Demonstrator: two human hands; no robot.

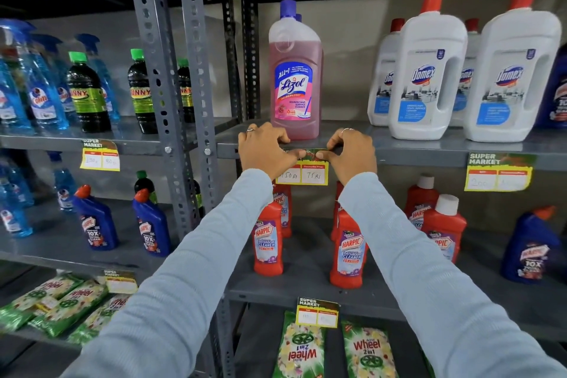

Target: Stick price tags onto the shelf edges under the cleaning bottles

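Observation:
A yellow price tag [302, 173] with handwritten prices lies against the grey shelf edge [414, 158], right under a pink Lizol bottle [295, 77]. My left hand [265, 150] pinches the tag's upper left corner against the edge. The upper right corner is pinched by my right hand [351, 152]. Both thumbs press on the tag's green top strip. The tag's lower half hangs below the edge, in front of red Harpic bottles [268, 239].
White Domex bottles [426, 70] stand right of the Lizol, with a tag [498, 173] on the edge below. Another tag [100, 155] hangs under the blue sprays and dark green-capped bottles [87, 92] at left. A perforated grey upright [184, 95] divides the racks. Green Wheel packets [302, 347] lie below.

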